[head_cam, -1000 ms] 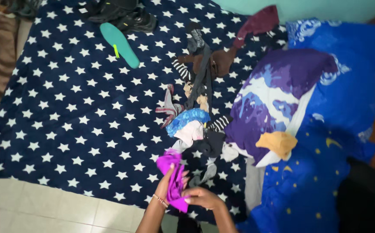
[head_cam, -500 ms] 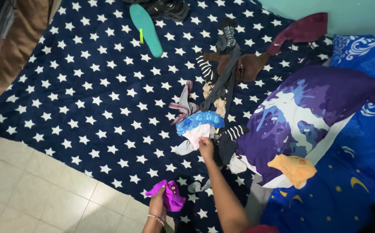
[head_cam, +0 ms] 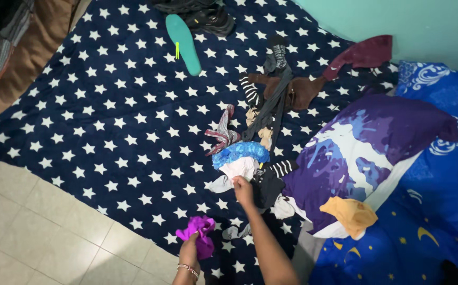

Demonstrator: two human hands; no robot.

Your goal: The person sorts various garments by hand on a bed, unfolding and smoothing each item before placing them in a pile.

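Observation:
My left hand (head_cam: 191, 246) grips a bunched bright purple cloth (head_cam: 199, 233) near the front edge of the navy star-patterned bedsheet (head_cam: 107, 132). My right hand (head_cam: 243, 190) reaches forward into a pile of small garments and pinches a pale pink piece (head_cam: 238, 169). A blue patterned piece (head_cam: 239, 152) lies just beyond it, and a black garment (head_cam: 267, 189) with a striped sock (head_cam: 281, 168) lies right of the hand.
A purple and white pillow (head_cam: 366, 153) with an orange cloth (head_cam: 351, 214) on it lies right. Blue bedding (head_cam: 429, 211) is beyond. A teal insole (head_cam: 183, 43) and black shoes (head_cam: 208, 18) lie at the far edge. Tiled floor (head_cam: 39, 232) is left.
My right hand let go of the purple cloth and reached into the pile, taking hold of the pale pink piece. My left hand keeps the purple cloth, lowered toward the sheet's edge.

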